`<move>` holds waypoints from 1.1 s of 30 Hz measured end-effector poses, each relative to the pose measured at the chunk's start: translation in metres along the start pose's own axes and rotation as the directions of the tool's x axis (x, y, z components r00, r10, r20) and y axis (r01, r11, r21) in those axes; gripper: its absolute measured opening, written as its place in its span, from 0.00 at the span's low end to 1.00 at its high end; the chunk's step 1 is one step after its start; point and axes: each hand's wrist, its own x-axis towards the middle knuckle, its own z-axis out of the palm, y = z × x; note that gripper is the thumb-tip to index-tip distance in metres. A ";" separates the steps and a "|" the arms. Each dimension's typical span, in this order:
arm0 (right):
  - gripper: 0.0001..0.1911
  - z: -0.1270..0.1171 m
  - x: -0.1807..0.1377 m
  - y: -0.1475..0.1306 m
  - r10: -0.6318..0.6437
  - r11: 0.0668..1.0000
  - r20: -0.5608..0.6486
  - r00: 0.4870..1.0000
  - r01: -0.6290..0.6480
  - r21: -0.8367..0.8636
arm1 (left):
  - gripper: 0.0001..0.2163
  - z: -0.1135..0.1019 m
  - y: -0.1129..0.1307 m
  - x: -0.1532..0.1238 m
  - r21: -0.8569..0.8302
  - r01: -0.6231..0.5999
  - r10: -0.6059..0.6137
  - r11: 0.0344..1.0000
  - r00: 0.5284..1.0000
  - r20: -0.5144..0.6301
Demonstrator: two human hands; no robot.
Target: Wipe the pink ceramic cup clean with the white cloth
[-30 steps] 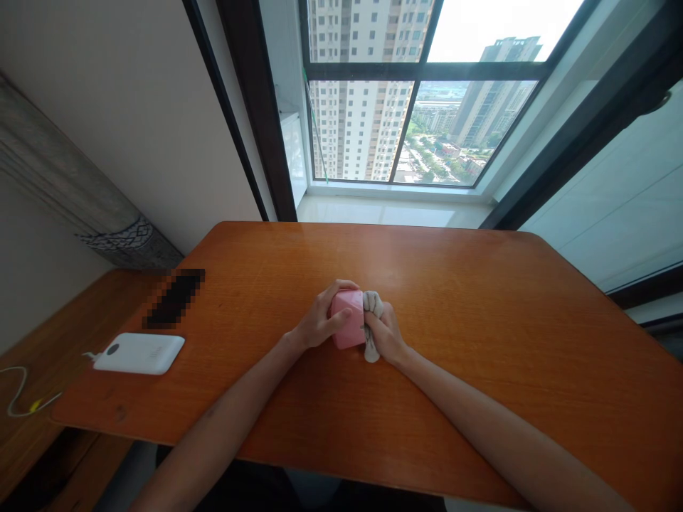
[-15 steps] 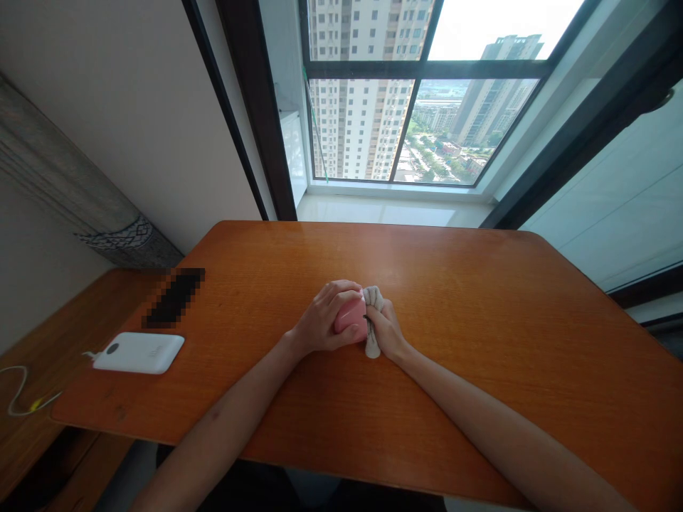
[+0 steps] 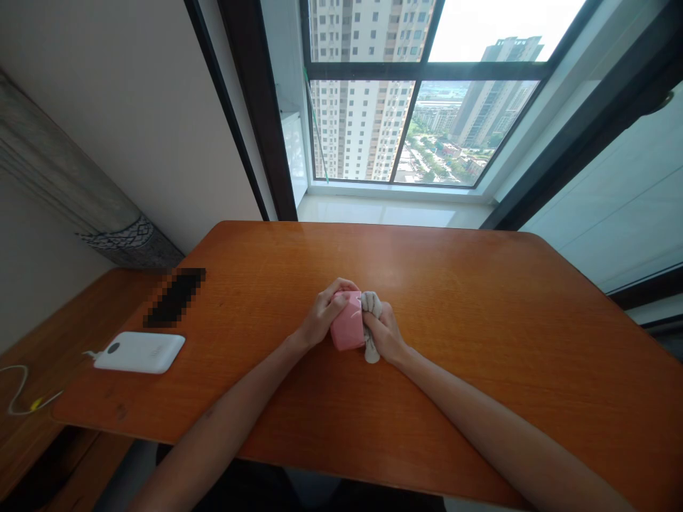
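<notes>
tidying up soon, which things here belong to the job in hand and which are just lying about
In use:
pink object, in the left fingers
pale cloth, in the right fingers

Lying about:
white device, at left
dark item, pixelated, beyond it

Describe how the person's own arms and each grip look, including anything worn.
The left forearm and right forearm are bare, with no sleeve in view. The left grip and right grip are ungloved hands; no watch or bracelet shows at either wrist. Some fingers are hidden, so rings cannot be ruled out.
</notes>
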 end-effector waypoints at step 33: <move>0.15 0.002 -0.001 -0.003 -0.049 0.998 0.032 0.998 0.050 -0.037 | 0.21 -0.001 -0.003 0.000 -0.037 -0.078 0.075 0.996 0.995 -0.072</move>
